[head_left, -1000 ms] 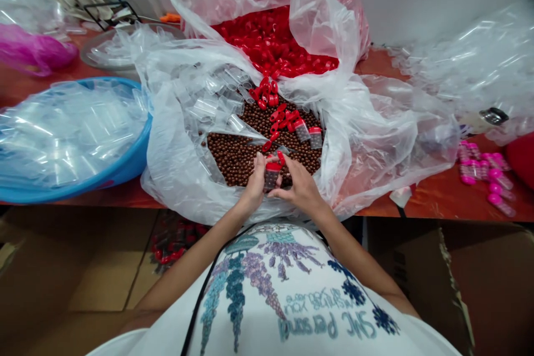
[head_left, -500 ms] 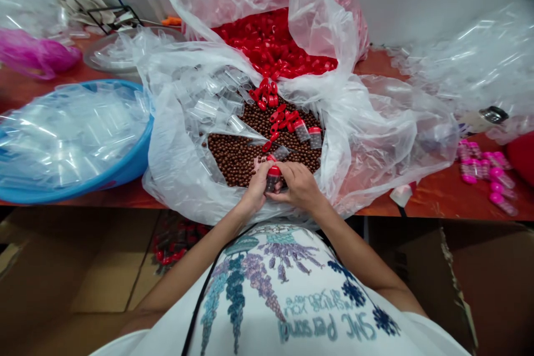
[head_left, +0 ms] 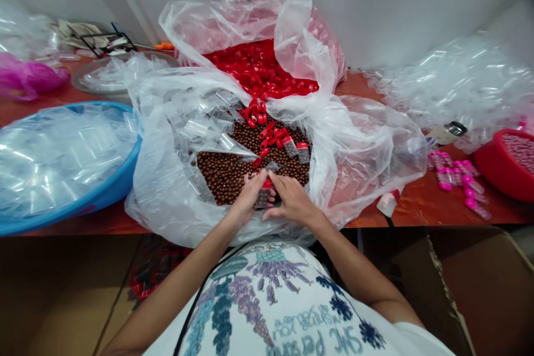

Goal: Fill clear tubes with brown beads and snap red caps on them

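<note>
My left hand (head_left: 246, 202) and my right hand (head_left: 292, 200) meet over a heap of small brown balls (head_left: 227, 169) lying in an opened clear plastic bag (head_left: 167, 178). Between them they hold a small clear tube with a red cap (head_left: 263, 193); both hands are closed on it, the right fingers at the cap. Loose red caps (head_left: 269, 136) and two filled capped tubes (head_left: 297, 149) lie on the balls just beyond my hands. Empty clear tubes (head_left: 204, 117) lie at the far left of the heap.
Behind stands a bag full of red caps (head_left: 261, 69). A blue basin (head_left: 104, 194) lined with plastic is at left. Pink-capped tubes (head_left: 456, 175) and a red bowl (head_left: 507, 164) are at right. Cardboard boxes (head_left: 471, 289) stand below the table edge.
My hands have stayed on the tube, the right fingers pressing down at the red cap. The camera has tilted, so the whole scene sits lower and the red bowl at right has come into view.
</note>
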A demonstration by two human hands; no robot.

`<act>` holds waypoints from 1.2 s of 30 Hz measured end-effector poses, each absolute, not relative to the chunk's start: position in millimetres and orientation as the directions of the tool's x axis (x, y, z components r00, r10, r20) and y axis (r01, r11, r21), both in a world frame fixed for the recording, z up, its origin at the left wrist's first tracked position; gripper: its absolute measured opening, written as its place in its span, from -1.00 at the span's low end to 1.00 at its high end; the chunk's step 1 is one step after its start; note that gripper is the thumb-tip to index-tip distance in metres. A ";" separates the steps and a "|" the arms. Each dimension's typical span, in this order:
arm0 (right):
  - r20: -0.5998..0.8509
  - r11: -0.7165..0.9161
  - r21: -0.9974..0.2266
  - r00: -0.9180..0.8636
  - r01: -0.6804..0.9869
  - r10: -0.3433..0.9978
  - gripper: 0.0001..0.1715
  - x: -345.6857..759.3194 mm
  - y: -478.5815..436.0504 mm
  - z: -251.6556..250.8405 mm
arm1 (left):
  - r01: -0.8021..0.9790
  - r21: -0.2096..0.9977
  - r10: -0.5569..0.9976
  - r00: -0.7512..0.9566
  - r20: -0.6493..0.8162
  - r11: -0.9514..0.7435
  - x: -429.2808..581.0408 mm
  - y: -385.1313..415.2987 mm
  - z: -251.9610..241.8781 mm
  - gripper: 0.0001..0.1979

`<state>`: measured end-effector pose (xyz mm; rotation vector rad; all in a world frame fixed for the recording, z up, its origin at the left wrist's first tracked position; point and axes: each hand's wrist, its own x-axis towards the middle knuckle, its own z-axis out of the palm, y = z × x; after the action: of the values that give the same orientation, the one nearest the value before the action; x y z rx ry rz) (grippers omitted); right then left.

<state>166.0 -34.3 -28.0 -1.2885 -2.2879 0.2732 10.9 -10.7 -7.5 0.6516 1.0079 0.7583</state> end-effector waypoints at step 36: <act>0.055 0.064 -0.996 -0.153 0.056 0.987 -0.46 103.9 -23.2 2.6 | -0.562 0.733 0.923 0.247 -0.295 0.384 -28.9 -22.2 10.8 -0.30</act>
<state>103.9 -23.2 2.6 -1.1329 -1.3936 1.2458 -28.9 -22.2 10.8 0.5457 0.7914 1.0833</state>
